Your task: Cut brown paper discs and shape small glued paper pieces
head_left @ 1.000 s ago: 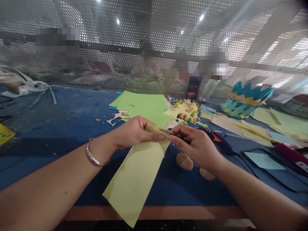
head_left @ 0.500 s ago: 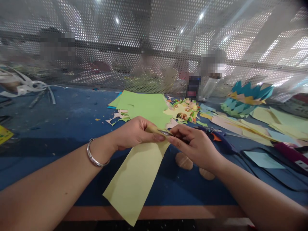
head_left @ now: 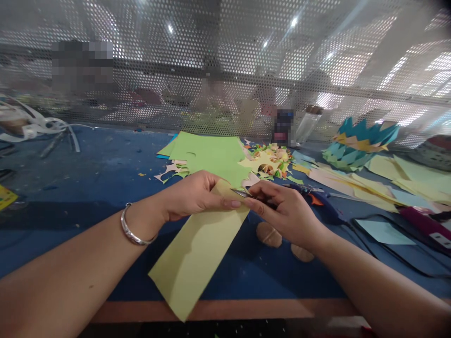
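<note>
My left hand [head_left: 200, 195], with a silver bangle on its wrist, pinches a strip of pale yellow-green paper [head_left: 200, 253] near its upper end. The strip slants down toward the table's front edge. My right hand [head_left: 285, 209] is closed around small scissors [head_left: 241, 193]; their metal blades point left at the paper's upper end, while the handles are mostly hidden by my fingers. The two hands nearly meet over the table. Below my right hand lie two round brown discs [head_left: 268, 234], one partly covered by the wrist.
Green paper sheets [head_left: 214, 152] lie ahead, beside a heap of colourful paper scraps [head_left: 273, 162]. On the right are a blue glue gun [head_left: 327, 206], a magenta tool [head_left: 426, 225], black cables, paper strips and a zigzag paper crown [head_left: 359, 145]. A perforated metal screen [head_left: 225, 70] closes the back.
The paper strip's lower end has swung slightly left and up. My left wrist has shifted a little left. The scissors' blades show more clearly at the paper.
</note>
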`<state>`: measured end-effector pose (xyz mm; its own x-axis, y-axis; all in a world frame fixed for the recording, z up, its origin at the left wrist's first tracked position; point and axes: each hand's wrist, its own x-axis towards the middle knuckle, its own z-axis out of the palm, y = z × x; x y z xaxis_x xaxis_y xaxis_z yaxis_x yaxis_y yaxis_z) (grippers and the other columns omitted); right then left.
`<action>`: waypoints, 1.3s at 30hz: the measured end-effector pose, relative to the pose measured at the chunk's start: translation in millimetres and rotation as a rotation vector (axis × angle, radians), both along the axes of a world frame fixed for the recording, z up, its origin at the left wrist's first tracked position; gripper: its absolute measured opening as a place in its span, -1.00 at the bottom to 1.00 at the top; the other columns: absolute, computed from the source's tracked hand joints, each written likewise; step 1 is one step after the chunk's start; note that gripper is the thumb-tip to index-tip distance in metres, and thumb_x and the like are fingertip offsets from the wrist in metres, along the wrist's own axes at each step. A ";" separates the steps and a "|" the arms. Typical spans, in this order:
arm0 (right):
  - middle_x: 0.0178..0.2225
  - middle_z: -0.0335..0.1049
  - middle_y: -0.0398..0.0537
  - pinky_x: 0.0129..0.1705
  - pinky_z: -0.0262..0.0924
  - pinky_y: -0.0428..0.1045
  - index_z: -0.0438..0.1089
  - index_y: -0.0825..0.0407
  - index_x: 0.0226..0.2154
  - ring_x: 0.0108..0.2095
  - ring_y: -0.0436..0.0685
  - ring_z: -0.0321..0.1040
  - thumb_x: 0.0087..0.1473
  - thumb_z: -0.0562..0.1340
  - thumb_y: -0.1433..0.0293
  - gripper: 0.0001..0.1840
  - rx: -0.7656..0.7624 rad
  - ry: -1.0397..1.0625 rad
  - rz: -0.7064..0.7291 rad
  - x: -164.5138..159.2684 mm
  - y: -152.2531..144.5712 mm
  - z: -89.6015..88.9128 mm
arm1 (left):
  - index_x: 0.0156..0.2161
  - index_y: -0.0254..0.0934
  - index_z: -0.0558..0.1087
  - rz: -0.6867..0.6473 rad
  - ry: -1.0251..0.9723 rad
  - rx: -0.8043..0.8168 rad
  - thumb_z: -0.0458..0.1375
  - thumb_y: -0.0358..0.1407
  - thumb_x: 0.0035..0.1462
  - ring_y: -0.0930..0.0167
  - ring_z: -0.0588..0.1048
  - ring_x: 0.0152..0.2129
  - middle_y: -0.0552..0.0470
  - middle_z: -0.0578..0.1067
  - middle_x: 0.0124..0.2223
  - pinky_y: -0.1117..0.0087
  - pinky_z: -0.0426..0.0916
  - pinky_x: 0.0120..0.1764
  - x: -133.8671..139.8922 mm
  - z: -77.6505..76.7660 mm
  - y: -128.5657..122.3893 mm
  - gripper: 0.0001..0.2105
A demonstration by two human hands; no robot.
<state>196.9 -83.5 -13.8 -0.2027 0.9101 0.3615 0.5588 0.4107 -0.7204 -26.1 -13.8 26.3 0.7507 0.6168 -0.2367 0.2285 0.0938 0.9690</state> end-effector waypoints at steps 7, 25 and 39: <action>-0.41 0.31 -0.18 -0.46 0.08 -0.08 0.40 0.02 -0.29 -0.49 -0.05 0.12 0.29 0.24 0.15 -0.72 0.001 0.015 -0.005 0.2 0.6 1.8 | -0.44 -0.29 0.63 0.077 0.014 0.018 0.44 -0.21 0.03 0.50 0.46 -0.59 0.07 0.56 -0.50 0.53 0.27 -0.52 -7.2 10.5 1.1 -0.82; -0.45 0.21 -0.19 -0.47 0.03 -0.07 0.37 0.01 -0.32 -0.49 -0.02 0.08 0.28 0.23 0.12 -0.69 -0.003 0.001 -0.018 1.3 1.4 2.5 | -0.34 -0.31 0.69 0.094 -0.047 -0.025 0.48 -0.29 -0.03 0.48 0.48 -0.55 0.00 0.62 -0.44 0.49 0.32 -0.45 -0.3 -0.5 5.5 -0.85; -0.43 0.30 -0.18 -0.43 0.07 -0.06 0.41 0.02 -0.24 -0.47 -0.01 0.15 0.29 0.23 0.14 -0.72 -0.034 -0.020 0.008 1.7 1.4 -0.5 | -0.40 -0.31 0.67 0.023 -0.018 -0.004 0.48 -0.25 -0.05 0.55 0.33 -0.62 0.07 0.52 -0.53 0.50 0.18 -0.51 2.3 -5.3 5.2 -0.84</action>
